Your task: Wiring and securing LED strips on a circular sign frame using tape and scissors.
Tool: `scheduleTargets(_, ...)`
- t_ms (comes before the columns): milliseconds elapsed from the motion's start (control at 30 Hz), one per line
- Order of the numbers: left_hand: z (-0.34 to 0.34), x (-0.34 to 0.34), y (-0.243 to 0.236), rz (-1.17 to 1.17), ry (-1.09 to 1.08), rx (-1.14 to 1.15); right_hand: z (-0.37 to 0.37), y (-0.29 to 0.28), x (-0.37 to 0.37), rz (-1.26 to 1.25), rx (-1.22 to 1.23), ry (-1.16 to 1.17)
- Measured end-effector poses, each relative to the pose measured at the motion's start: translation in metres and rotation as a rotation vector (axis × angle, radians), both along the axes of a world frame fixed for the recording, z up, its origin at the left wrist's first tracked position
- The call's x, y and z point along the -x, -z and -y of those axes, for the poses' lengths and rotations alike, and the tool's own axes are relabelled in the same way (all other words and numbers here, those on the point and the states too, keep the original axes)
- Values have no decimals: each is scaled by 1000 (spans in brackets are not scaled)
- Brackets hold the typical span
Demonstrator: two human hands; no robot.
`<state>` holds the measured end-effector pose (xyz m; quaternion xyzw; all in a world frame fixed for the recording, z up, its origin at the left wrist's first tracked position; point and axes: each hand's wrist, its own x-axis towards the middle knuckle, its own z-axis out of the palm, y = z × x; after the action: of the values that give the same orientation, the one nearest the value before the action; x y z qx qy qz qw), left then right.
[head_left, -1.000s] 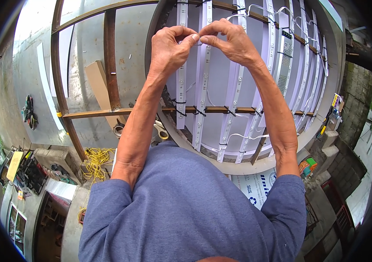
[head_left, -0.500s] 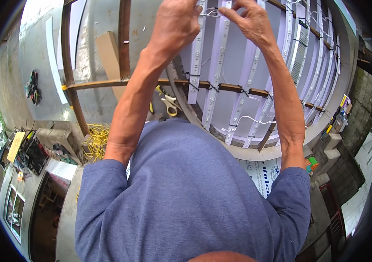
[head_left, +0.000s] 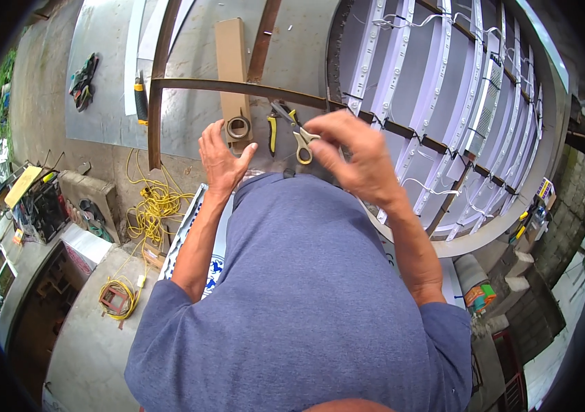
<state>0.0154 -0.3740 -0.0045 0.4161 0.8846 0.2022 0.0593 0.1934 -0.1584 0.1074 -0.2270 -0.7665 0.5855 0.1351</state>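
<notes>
We see an outdoor sign-making workshop: a round sign frame lined with light strips, metal sheets, yellow cable coils and pliers on concrete.

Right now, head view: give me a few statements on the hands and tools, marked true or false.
1. The right hand holds small scissors. True.
2. The left hand grips the yellow-handled pliers. False: it is open and holds nothing; the pliers lie apart by the rusty bar.
3. A tape roll sits just above the left hand. True.
4. The yellow cable is coiled inside the round sign frame. False: it lies on the ground at left, outside it.
</notes>
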Motion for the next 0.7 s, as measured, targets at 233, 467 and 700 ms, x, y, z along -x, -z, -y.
scheduleTargets(233,5,9,40,95,-49,125,59,44,21,166,-11,-158)
scheduleTargets(467,2,3,-23,1070,79,-306,65,97,41,137,-65,-18)
scheduleTargets(700,-5,-11,-37,1330,190,-444,51,69,35,185,602,62)
